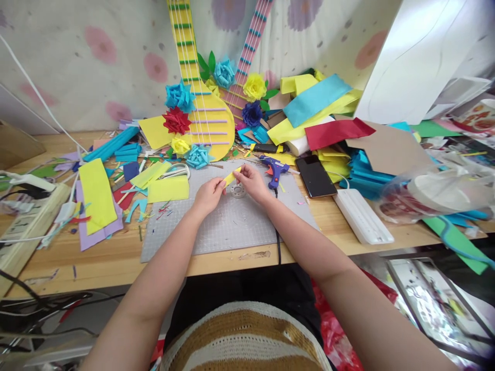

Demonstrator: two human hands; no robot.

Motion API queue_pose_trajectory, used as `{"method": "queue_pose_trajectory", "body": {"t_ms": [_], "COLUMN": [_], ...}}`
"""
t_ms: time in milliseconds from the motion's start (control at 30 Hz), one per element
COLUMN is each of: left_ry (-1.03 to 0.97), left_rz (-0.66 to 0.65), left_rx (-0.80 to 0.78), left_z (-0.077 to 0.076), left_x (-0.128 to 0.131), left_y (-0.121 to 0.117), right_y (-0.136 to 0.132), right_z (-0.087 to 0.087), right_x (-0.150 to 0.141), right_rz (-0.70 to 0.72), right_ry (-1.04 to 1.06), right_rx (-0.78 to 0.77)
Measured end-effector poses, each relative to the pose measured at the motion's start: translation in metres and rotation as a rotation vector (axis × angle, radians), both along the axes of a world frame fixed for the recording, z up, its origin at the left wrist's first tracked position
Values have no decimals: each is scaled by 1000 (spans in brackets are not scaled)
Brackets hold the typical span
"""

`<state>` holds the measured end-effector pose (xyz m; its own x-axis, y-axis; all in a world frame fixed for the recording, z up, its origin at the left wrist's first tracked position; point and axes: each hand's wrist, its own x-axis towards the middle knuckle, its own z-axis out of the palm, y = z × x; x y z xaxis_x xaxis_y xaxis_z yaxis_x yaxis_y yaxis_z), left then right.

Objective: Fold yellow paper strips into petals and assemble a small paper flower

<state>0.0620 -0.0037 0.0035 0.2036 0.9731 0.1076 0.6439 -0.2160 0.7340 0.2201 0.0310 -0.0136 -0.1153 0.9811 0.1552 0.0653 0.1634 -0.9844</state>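
A small strip of yellow paper (231,178) is stretched between my two hands over the grey cutting mat (216,234). My left hand (209,196) pinches its lower left end, and my right hand (251,181) grips the upper right end. Just under the fingers a clear round disc with holes (237,190) lies on the mat. A purple glue gun (276,170) rests right of my right hand. Left of my left hand are scissors (176,171) on yellow paper sheets (168,189).
Behind the mat lean a yellow paper guitar (216,129) and a pink one (253,38), both with paper flowers. A phone (316,176), a white power strip (363,216) and piled coloured paper (317,100) are at right. Paper scraps and another power strip (34,221) lie left.
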Motion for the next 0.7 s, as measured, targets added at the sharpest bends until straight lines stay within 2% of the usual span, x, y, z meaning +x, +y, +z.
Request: {"method": "queue_pose_trajectory", "body": {"t_ms": [133, 300, 533, 633, 700], "left_ry": [-90, -81, -444, -494, -479], "left_rz": [45, 60, 102, 110, 166], "left_rx": [-35, 86, -213, -215, -169], "left_z": [-6, -6, -7, -6, -8], "left_x": [-2, -6, -7, -7, -8], "left_y": [7, 17, 31, 37, 39], "right_y": [2, 5, 17, 25, 27], "right_z": [0, 3, 17, 20, 20], "right_x": [0, 0, -5, -10, -12], "right_rz": [-6, -37, -83, -83, -99], "right_ry": [-26, -160, -319, -372, -427], "right_rx": [0, 8, 35, 41, 34]}}
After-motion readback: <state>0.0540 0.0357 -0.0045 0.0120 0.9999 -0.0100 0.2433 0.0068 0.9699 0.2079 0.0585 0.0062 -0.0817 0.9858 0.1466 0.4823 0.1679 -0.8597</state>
